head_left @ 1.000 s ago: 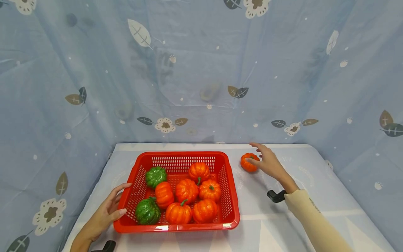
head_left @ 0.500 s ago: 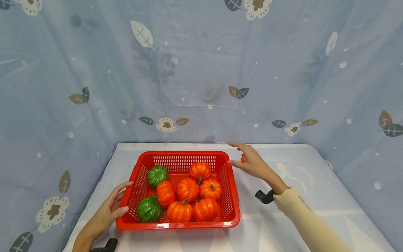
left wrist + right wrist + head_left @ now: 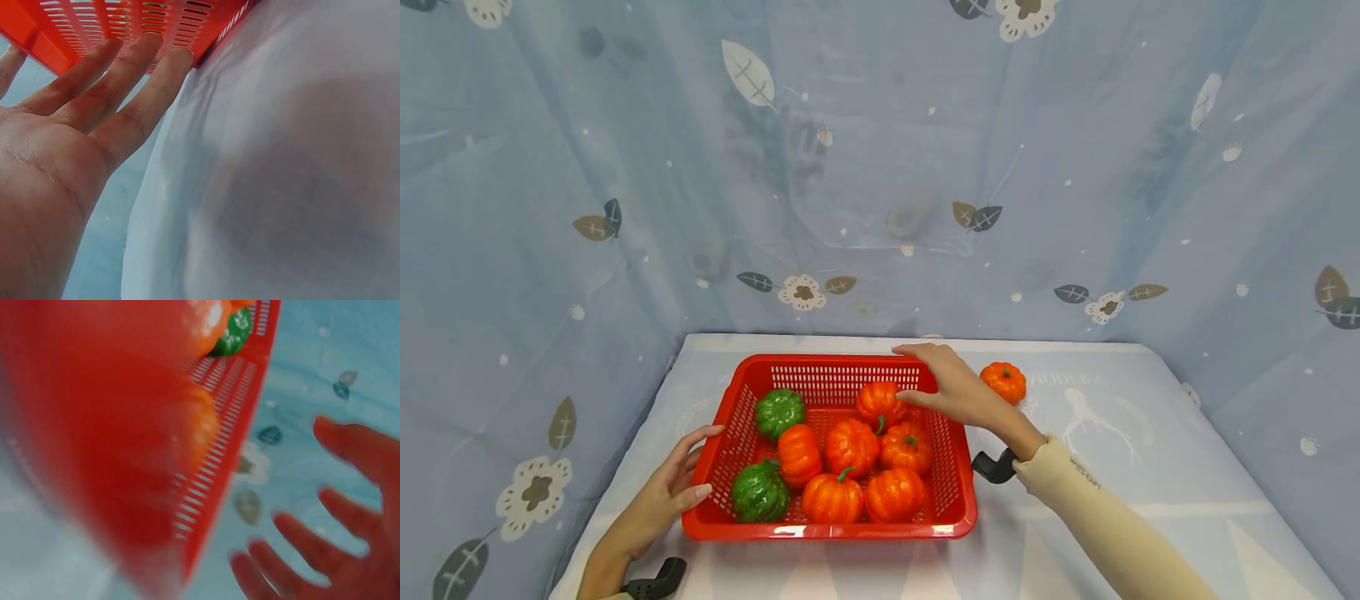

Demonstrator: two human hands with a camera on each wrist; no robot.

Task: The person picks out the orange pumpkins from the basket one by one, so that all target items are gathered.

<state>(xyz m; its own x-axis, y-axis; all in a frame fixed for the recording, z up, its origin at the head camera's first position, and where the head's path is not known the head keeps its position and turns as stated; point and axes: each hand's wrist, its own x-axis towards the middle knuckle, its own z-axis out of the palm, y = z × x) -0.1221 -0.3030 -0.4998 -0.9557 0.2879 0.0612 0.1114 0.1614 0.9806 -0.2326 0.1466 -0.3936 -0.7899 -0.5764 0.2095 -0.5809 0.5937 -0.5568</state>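
Note:
A red slotted plastic basket (image 3: 830,532) holds several small orange pumpkins (image 3: 852,446) and two green ones, one of them a dark striped pumpkin (image 3: 760,493). My left hand (image 3: 662,493) is at the basket's left side, thumb by the rim. In the left wrist view its outstretched fingers (image 3: 134,115) touch the slotted outer wall. Over the basket's back right corner hovers my right hand (image 3: 953,387), fingers spread and nothing in it. Its thumb overlaps the rearmost orange pumpkin (image 3: 877,402) in the head view. The right wrist view is partly blurred.
One orange pumpkin (image 3: 1003,382) sits on the table outside the basket, to the right behind my right wrist. A pale patterned cloth (image 3: 1120,467) covers the table. Blue printed curtains (image 3: 865,167) rise behind it and at both sides.
My right hand has moved left, from beside the orange pumpkin on the table to over the basket's right rear corner. That pumpkin stays on the table. My left hand keeps its place at the basket.

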